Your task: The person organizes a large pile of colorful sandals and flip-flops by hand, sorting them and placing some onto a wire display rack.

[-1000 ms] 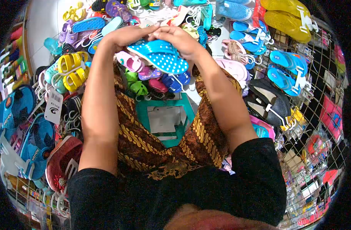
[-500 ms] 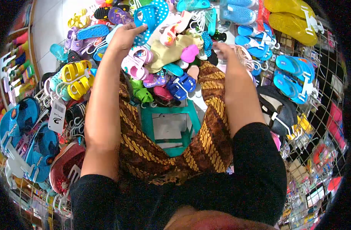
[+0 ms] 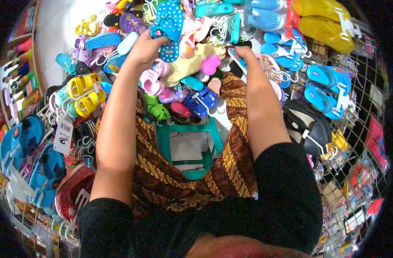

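My left hand (image 3: 146, 49) is closed on a blue flip-flop (image 3: 172, 26) with white polka dots and a blue strap, held upright above the pile. My right hand (image 3: 243, 53) is closed on the edge of another flip-flop (image 3: 237, 61), seen nearly side-on; the fingers hide part of it. Between the hands lie a pale yellow plastic bag (image 3: 188, 64), a bright pink shoe (image 3: 210, 64) and pink clogs (image 3: 152, 79). Nearer me are green clogs (image 3: 157, 108) and blue sandals (image 3: 201, 102).
A green plastic stool (image 3: 216, 137) stands between my knees. Yellow sandals (image 3: 85, 94), teal flip-flops (image 3: 46, 167) and a red shoe (image 3: 74, 189) are on the left. On the right, a wire rack (image 3: 355, 129) stands behind blue flip-flops (image 3: 327, 88) and yellow shoes (image 3: 325, 32).
The polka-dot flip-flop in my left hand has turned from tilted to upright. My right hand has moved slightly left and closed on the other flip-flop.
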